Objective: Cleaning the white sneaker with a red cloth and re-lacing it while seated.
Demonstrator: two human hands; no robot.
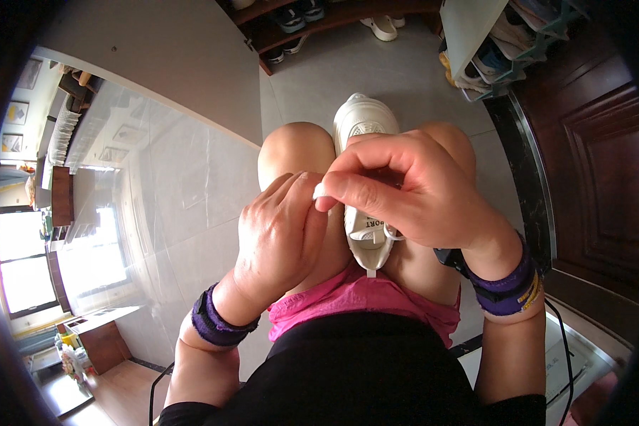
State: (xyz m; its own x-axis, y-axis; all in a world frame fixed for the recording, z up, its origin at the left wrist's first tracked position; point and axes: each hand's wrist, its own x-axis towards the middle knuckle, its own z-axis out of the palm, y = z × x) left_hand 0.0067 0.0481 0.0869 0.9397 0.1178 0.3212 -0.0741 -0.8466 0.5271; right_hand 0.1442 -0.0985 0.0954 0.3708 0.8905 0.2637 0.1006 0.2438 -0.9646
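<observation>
A white sneaker (pixel 370 109) lies between my bare thighs with its toe pointing away from me. Its heel opening and pull loop face my body, and its tongue bears writing. Above it, my right hand (pixel 404 186) pinches a short white piece of shoelace (pixel 319 190) between thumb and forefinger. My left hand (pixel 282 229) is curled beside those fingertips, touching or nearly touching the lace; its fingertips are hidden, so its hold cannot be made out. A loose loop of white lace (pixel 395 234) shows below my right hand. The middle of the shoe is covered by that hand.
Ahead stands a wooden shoe shelf (pixel 330 21), with a white clog (pixel 381 27) on the tiled floor (pixel 309 80). A tilted rack of shoes (pixel 490 64) is at upper right. A grey panel (pixel 165 58) rises left; a dark wooden door (pixel 601 175) stands right.
</observation>
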